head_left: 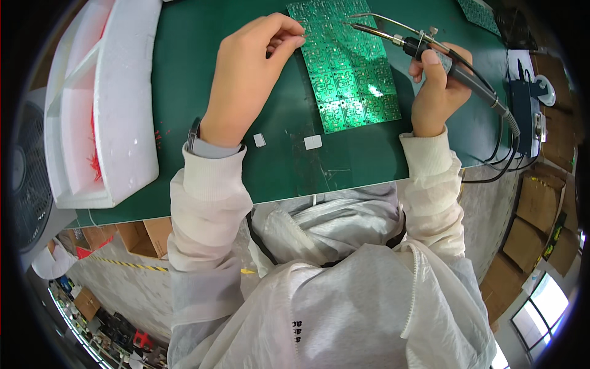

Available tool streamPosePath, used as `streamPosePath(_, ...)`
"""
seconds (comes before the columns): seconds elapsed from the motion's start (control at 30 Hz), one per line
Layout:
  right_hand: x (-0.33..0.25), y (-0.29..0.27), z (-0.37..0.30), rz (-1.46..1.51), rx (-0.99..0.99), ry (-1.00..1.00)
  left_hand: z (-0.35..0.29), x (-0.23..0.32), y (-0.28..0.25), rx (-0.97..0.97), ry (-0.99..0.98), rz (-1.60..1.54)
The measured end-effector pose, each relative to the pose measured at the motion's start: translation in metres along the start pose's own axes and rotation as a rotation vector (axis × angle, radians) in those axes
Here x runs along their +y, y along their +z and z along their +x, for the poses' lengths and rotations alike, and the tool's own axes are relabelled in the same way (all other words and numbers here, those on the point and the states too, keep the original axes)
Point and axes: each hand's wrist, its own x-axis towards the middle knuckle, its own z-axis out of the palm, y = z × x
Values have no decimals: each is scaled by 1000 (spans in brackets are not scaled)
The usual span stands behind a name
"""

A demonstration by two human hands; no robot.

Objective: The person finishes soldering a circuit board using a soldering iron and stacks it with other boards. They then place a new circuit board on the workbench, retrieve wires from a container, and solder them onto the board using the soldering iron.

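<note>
A green circuit board panel point(344, 67) lies on the dark green bench mat point(184, 80). My left hand point(249, 74) rests at the board's left edge, fingertips pinched together on its upper left part; whether they hold something small I cannot tell. My right hand point(437, 92) grips a black-handled soldering iron point(430, 52), whose metal tip points left over the top of the board. A thin wire feed tube runs along above the tip. The iron's cable trails off to the right.
A white foam tray point(107, 104) with red parts inside sits at the left. Two small white pieces point(313, 142) lie on the mat near the front edge. A dark station box point(525, 107) stands at the right. A second green board point(476, 13) lies at the far top right.
</note>
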Motion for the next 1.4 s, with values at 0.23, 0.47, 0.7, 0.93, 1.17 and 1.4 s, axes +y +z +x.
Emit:
streamPosePath(0.23, 0, 9, 1, -19, -33, -33, 1, 11, 7, 8, 105, 90)
streamPosePath(0.47, 3, 7, 0, 10, -53, -14, 1, 6, 8, -32, 144, 50)
streamPosePath(0.7, 6, 9, -2, -26, -81, -14, 8, 30, 0, -65, -68, -48)
streamPosePath(0.93, 5, 11, -4, -65, -101, -47, 9, 34, -2, -41, -72, -66)
streamPosePath(1.17, 5, 12, -6, -84, -101, -71, 4, 9, 8, 7, 6, -28)
streamPosePath(1.4, 5, 11, -5, -44, -133, -78, 3, 13, 11, 49, 89, 126)
